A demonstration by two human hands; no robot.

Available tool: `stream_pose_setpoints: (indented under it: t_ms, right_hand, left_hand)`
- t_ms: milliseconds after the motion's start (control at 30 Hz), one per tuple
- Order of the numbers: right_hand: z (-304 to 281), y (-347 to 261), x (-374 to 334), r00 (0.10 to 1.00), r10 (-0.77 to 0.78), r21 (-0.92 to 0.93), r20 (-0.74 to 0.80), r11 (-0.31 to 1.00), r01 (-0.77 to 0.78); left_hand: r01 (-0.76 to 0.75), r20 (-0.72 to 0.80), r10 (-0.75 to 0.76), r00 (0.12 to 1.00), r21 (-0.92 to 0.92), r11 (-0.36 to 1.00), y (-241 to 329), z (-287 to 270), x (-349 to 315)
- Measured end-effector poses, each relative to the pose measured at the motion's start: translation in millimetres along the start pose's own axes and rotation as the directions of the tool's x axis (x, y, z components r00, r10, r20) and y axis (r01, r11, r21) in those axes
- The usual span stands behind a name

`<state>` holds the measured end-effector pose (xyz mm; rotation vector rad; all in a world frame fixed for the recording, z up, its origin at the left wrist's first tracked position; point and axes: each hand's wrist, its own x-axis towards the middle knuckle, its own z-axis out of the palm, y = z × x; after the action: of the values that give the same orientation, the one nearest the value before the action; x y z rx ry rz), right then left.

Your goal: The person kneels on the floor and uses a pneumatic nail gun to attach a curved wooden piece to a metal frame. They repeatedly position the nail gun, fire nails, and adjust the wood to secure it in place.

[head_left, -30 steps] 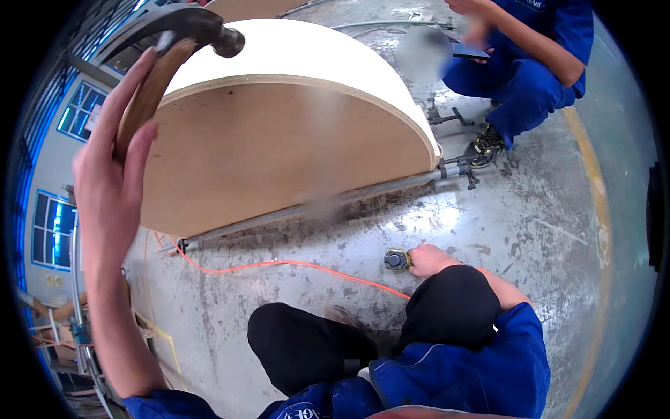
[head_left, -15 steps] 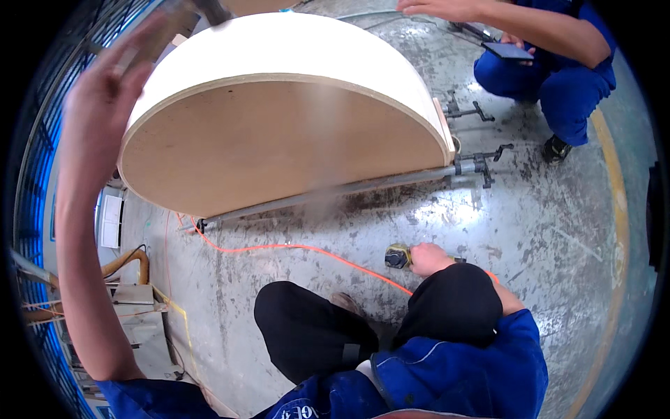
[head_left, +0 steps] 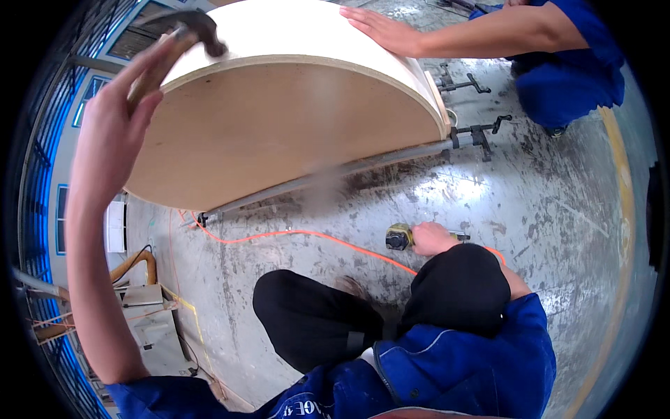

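My left hand is raised at the left, closed round the wooden handle of a claw hammer. The dark hammer head is close to the rim of a large half-round wooden piece; I cannot tell whether they touch. That piece has a white curved face and a brown flat side. Down by the floor, beside my knee, my right hand grips a yellow-green and black air nailer. Part of the nailer is hidden by my hand and knee.
A long bar clamp runs along the straight edge of the piece, with another clamp handle behind. An orange air hose crosses the floor. At the upper right, a co-worker's hand rests on the white face.
The hammer and my left hand have shifted, showing the hammer head more clearly. The co-worker's hand has come left onto the white face, and the tablet they held is out of sight.
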<state>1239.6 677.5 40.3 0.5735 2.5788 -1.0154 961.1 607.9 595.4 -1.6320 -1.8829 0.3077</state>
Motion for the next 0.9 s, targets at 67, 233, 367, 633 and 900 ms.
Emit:
stream_pose_setpoints:
  t_ms: [67, 233, 367, 633, 900]
  right_hand:
    - [1.3, 3.6, -1.1, 1.0, 0.005, -0.002, -0.008, 1.0, -0.005]
    - [-10.6, -1.0, -8.6, 0.999, 0.055, 0.015, 0.001, 0.998, -0.055]
    - [-7.9, -2.0, -7.4, 0.998, 0.062, 0.033, 0.008, 0.998, -0.062]
    - [-13.1, 4.7, -3.8, 0.997, 0.064, 0.012, 0.035, 0.998, -0.065]
    - [-8.2, -1.6, -4.5, 0.996, 0.067, 0.025, 0.066, 0.997, -0.069]
  left_hand:
    - [0.153, 0.123, -0.142, 0.982, -0.091, 0.984, 4.7, -19.7, 19.8]
    - [0.138, -0.208, -0.184, 0.961, -0.219, 0.966, -19.7, -8.2, -7.0]
    - [0.196, 0.215, -0.176, 0.961, -0.073, 0.978, 2.9, -24.7, 11.4]
    - [0.328, 0.141, -0.351, 0.926, 0.161, 0.931, -39.2, -11.7, -2.4]
    - [0.201, -0.076, -0.196, 0.978, 0.06, 0.978, -35.5, 17.7, -35.8]
